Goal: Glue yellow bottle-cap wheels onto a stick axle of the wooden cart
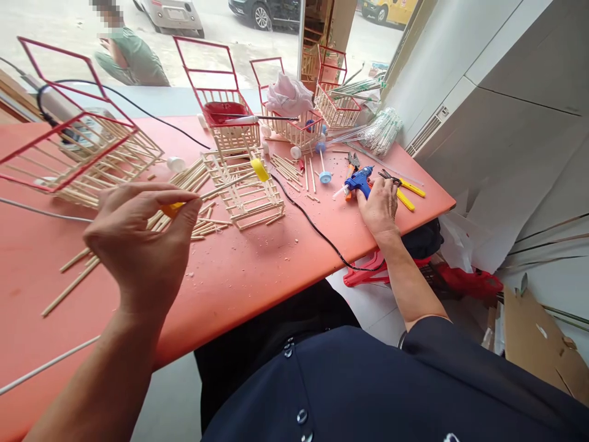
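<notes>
My left hand is closed in a pinch on a thin wooden axle, held above the table. A yellow wheel sits on the axle's far end, and another yellow piece shows partly behind my fingers. Just beyond it stands a small frame of wooden sticks. My right hand is wrapped round the handle of a blue glue gun at the table's right side; some fingers are hidden. Yellow-handled pliers lie close to that hand.
Small stick-built carts with red handles stand along the back of the pink table. Loose sticks lie around the frame. A black cable crosses to the front edge. Beyond the window a person sits outside.
</notes>
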Available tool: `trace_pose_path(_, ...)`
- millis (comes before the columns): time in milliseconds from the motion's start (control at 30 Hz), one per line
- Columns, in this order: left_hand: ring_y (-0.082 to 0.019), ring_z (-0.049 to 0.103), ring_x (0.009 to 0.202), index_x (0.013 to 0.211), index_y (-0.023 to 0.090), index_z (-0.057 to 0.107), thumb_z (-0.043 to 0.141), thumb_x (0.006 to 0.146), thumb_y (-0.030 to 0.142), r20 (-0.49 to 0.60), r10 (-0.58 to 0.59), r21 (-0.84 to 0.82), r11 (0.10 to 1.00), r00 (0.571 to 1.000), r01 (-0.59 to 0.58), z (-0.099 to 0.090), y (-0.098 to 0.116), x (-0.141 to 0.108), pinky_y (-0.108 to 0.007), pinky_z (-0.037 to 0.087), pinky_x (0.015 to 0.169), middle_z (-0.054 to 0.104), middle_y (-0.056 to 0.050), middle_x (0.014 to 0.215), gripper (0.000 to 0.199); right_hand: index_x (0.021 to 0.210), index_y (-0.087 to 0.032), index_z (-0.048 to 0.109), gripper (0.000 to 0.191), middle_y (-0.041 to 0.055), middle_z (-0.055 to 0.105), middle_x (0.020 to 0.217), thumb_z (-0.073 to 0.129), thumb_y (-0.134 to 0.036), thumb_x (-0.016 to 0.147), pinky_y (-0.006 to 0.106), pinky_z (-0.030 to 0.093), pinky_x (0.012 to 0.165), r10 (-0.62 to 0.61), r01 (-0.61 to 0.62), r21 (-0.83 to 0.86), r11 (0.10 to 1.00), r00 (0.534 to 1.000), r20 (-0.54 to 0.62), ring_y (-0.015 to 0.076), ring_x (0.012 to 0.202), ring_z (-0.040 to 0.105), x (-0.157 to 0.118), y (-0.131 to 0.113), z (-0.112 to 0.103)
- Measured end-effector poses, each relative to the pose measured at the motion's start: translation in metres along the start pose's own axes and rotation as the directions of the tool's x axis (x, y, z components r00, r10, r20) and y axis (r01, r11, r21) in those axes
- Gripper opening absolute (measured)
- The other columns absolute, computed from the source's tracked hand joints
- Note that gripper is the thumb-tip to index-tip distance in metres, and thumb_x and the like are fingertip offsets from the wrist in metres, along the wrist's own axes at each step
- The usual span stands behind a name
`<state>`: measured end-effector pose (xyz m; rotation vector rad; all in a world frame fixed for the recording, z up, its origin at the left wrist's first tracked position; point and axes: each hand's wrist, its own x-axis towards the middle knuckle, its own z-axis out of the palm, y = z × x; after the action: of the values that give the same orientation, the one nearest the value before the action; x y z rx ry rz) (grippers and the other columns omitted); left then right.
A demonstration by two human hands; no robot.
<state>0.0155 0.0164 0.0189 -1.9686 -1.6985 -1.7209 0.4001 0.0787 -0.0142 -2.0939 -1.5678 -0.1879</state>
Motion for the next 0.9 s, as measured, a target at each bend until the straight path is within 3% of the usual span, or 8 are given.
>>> trace_pose_path(167, -0.026, 0.076, 0.102, 0.092, 0.028, 0.083, 0.079, 0.094, 0.039, 0.012, 0.014, -0.012, 1.000, 1.000, -0.014, 0.004, 0.001, -0.001, -0.050, 0.055, 0.104, 0.080, -0.002, 0.095, 0.011, 0.114, -0.012, 0.063, 0.036, 0.0294, 0.061, 0.135, 0.077, -0.032, 0.089, 0.069, 0.041, 0.120, -0.030, 0.029, 0.031, 0.999, 0.999, 0.011, 0.0418, 0.132, 0.057, 0.004, 0.013, 0.002)
trace_pose_path(267, -0.025, 0.076, 0.101, 0.090, 0.027, 0.082, 0.079, 0.094, 0.035, 0.029, 0.024, -0.018, 1.000, 0.999, -0.024, 0.005, 0.003, 0.000, -0.049, 0.055, 0.105, 0.080, -0.002, 0.094, 0.010, 0.117, -0.012, 0.066, 0.045, 0.0274, 0.063, 0.135, 0.082, -0.040, 0.085, 0.069, 0.043, 0.118, -0.074, 0.073, 0.075, 0.995, 0.997, 0.022, 0.0434, 0.132, 0.057, 0.005, 0.013, -0.013)
trace_pose_path(333, -0.022, 0.076, 0.097, 0.088, 0.027, 0.081, 0.079, 0.093, 0.031, 0.039, 0.035, -0.025, 0.999, 0.999, -0.034, 0.007, 0.005, 0.001, -0.046, 0.056, 0.102, 0.080, -0.001, 0.093, 0.007, 0.122, -0.014, 0.067, 0.044, 0.0254, 0.063, 0.137, 0.078, -0.041, 0.090, 0.067, 0.043, 0.121, -0.159, 0.165, 0.125, 0.978, 0.986, -0.059, 0.0418, 0.135, 0.057, 0.005, 0.003, -0.029)
trace_pose_path(400, -0.021, 0.075, 0.095, 0.088, 0.027, 0.081, 0.080, 0.092, 0.030, 0.047, 0.040, -0.030, 0.999, 0.998, -0.038, 0.008, 0.006, 0.002, -0.045, 0.056, 0.101, 0.080, 0.001, 0.092, 0.005, 0.124, -0.019, 0.067, 0.039, 0.0193, 0.065, 0.139, 0.069, -0.048, 0.098, 0.058, 0.044, 0.124, -0.342, 0.365, 0.260, 0.894, 0.931, -0.131, 0.0350, 0.139, 0.057, 0.004, -0.018, -0.047)
trace_pose_path(467, -0.020, 0.075, 0.095, 0.088, 0.027, 0.081, 0.080, 0.093, 0.030, 0.054, 0.043, -0.028, 0.999, 0.998, -0.042, 0.010, 0.005, 0.003, -0.044, 0.056, 0.101, 0.080, 0.001, 0.092, 0.005, 0.125, -0.025, 0.069, 0.040, 0.0117, 0.069, 0.136, 0.059, -0.058, 0.104, 0.045, 0.053, 0.115, -0.466, 0.450, 0.469, 0.760, 0.880, -0.088, 0.0260, 0.127, 0.066, 0.003, -0.046, -0.059)
trace_pose_path(533, -0.019, 0.075, 0.096, 0.088, 0.027, 0.081, 0.080, 0.094, 0.032, 0.063, 0.053, -0.020, 0.998, 0.997, -0.052, 0.011, 0.005, 0.003, -0.042, 0.055, 0.100, 0.080, 0.000, 0.094, 0.008, 0.123, -0.025, 0.071, 0.048, 0.0075, 0.072, 0.132, 0.059, -0.067, 0.102, 0.035, 0.058, 0.096, -0.535, 0.380, 0.680, 0.628, 0.844, 0.023, 0.0198, 0.112, 0.072, 0.002, -0.074, -0.062)
trace_pose_path(633, -0.021, 0.075, 0.098, 0.088, 0.027, 0.080, 0.079, 0.095, 0.036, 0.075, 0.064, 0.011, 0.998, 0.995, -0.065, 0.013, 0.004, 0.003, -0.042, 0.054, 0.098, 0.081, -0.001, 0.096, 0.011, 0.122, -0.025, 0.071, 0.054, 0.0037, 0.075, 0.127, 0.067, -0.072, 0.095, 0.030, 0.056, 0.090, -0.610, 0.241, 0.835, 0.494, 0.780, 0.136, 0.0176, 0.115, 0.073, 0.003, -0.102, -0.050)
trace_pose_path(900, -0.022, 0.074, 0.097, 0.087, 0.027, 0.080, 0.076, 0.097, 0.035, 0.116, 0.103, 0.049, 0.993, 0.988, -0.110, 0.017, 0.004, 0.003, -0.042, 0.054, 0.095, 0.081, -0.002, 0.095, 0.013, 0.119, -0.024, 0.071, 0.058, 0.0025, 0.080, 0.108, 0.082, -0.068, 0.084, 0.027, 0.053, 0.083, -0.646, 0.024, 0.911, 0.411, 0.713, 0.273, 0.0157, 0.102, 0.075, 0.002, -0.112, -0.007)
